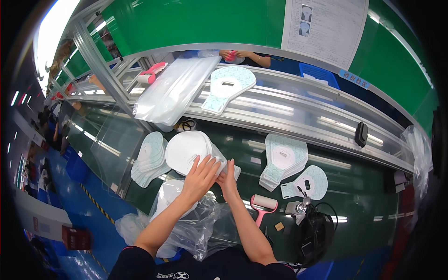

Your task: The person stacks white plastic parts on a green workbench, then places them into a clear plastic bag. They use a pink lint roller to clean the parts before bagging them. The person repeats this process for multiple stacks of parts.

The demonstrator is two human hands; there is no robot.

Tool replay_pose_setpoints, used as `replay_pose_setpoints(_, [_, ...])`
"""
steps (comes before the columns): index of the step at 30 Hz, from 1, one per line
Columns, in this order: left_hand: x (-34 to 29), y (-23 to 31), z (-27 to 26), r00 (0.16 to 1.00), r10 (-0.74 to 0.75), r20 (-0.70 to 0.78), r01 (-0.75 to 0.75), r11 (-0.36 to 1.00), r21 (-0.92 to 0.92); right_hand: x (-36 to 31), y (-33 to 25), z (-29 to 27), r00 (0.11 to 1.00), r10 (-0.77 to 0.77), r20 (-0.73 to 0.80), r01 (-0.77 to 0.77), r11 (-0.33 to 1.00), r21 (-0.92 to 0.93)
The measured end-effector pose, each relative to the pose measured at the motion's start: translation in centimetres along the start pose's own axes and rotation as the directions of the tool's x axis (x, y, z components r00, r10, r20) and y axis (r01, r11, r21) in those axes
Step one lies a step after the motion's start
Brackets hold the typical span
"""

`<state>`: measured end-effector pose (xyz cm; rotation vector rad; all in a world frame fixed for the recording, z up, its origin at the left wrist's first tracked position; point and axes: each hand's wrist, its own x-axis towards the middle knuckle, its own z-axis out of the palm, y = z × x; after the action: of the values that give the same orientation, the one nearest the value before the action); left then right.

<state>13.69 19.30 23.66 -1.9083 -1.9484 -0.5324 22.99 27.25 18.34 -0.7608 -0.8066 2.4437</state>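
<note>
Under my hands lies a stack of white paddle-shaped panels, plain side up, with rounded wide ends pointing away from me. My left hand rests on the top panel, its fingers stretched out flat. Against the right edge of the stack stands my right hand, fingers straight and upright; its inner side is partly hidden. Left of the stack, several pale-green patterned paddle panels lie fanned out. Nearer me, another white panel sits partly in a clear plastic bag.
To the right are a patterned panel stack, a single panel, a pink-handled lint roller and a black device with cable. A metal shelf behind holds plastic bags. Beyond it, a co-worker's hands show.
</note>
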Motion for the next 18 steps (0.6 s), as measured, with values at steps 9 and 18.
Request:
replay_pose_setpoints(9, [-8.5, -3.1, 1.2, 0.351, -0.511, 0.785, 0.691, -0.424, -0.585, 1.2, 1.0, 2.8, 0.941, -0.304, -0.147, 0.066, 0.591, -0.804])
replay_pose_setpoints(18, [-7.0, -7.1, 4.7, 0.543, -0.484, 0.686, -0.044, -0.832, -0.553, -0.4, -0.6, 5.8, 0.921, -0.363, 0.145, 0.387, 0.796, -0.466])
